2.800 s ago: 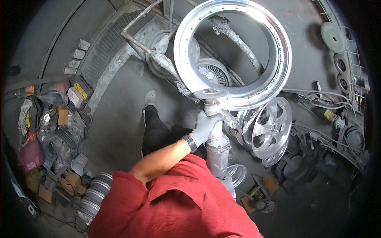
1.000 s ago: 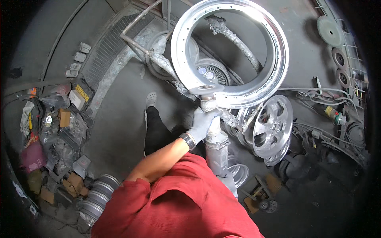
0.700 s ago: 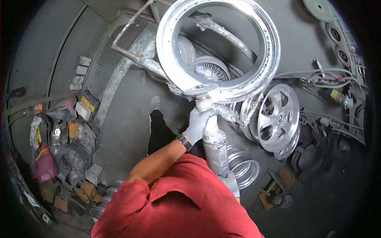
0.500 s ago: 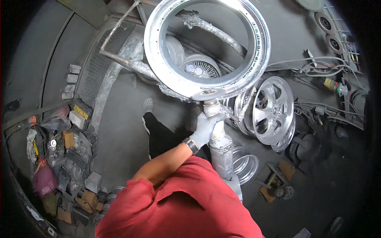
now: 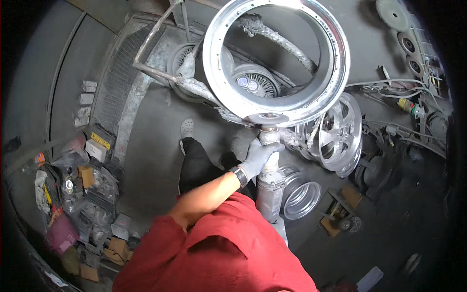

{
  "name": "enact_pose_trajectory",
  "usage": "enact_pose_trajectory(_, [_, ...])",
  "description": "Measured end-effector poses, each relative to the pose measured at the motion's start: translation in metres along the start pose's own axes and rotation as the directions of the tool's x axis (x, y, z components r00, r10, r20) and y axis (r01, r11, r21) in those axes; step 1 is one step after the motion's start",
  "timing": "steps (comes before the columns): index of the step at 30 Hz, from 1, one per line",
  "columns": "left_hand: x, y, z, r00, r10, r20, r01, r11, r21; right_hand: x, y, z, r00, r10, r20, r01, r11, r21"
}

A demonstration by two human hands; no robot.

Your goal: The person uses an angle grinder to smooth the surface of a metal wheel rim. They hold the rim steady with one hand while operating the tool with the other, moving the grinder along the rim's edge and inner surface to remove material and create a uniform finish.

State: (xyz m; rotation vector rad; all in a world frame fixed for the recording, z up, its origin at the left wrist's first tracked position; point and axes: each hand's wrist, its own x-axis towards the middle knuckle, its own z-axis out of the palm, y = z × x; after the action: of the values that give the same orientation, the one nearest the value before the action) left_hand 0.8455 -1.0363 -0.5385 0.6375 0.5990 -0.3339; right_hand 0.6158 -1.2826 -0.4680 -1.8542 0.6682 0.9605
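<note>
Your gloved left hand (image 5: 261, 156) wraps the grinder (image 5: 269, 194) at its neck, fingers curled round. Tool is in front of your torso; disc (image 5: 267, 119) overlaps the silver rim (image 5: 304, 108) along its near edge. Your right hand (image 5: 279, 231) at tool's rear, grip hidden, can't tell. Farther right: spoked wheel (image 5: 335, 130).

- Our left forearm (image 5: 209, 197) slants up and rightward.
- Our gloved left hand (image 5: 260, 159) is curled in a grip.
- Our right hand (image 5: 280, 231) sits lower, mostly hidden.
</note>
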Motion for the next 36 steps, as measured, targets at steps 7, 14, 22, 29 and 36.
enact_pose_trajectory(7, [-0.004,0.069,-0.053,1.000,-0.006,-0.019,0.009,0.991,0.131,-0.008,-0.059,0.108,0.999,0.046,-0.003,-0.045,0.988,0.149])
enact_pose_trajectory(14, [0.006,0.125,-0.063,0.996,0.072,-0.050,-0.057,0.968,0.244,0.032,-0.025,0.149,0.988,-0.122,-0.096,0.144,0.954,0.263])
enact_pose_trajectory(22, [-0.022,0.154,-0.072,0.977,0.106,0.182,-0.126,0.987,0.100,0.046,-0.099,0.054,0.921,-0.099,0.376,0.174,0.970,-0.169])
enact_pose_trajectory(29, [-0.047,0.146,-0.071,0.817,0.513,0.264,-0.558,0.585,0.589,0.194,-0.344,-0.098,0.329,-0.805,-0.494,0.707,0.556,-0.436])
enact_pose_trajectory(36, [-0.090,0.142,-0.068,0.915,0.400,-0.044,-0.394,0.913,0.103,0.261,-0.483,-0.116,0.276,-0.884,-0.377,0.578,0.466,-0.670])
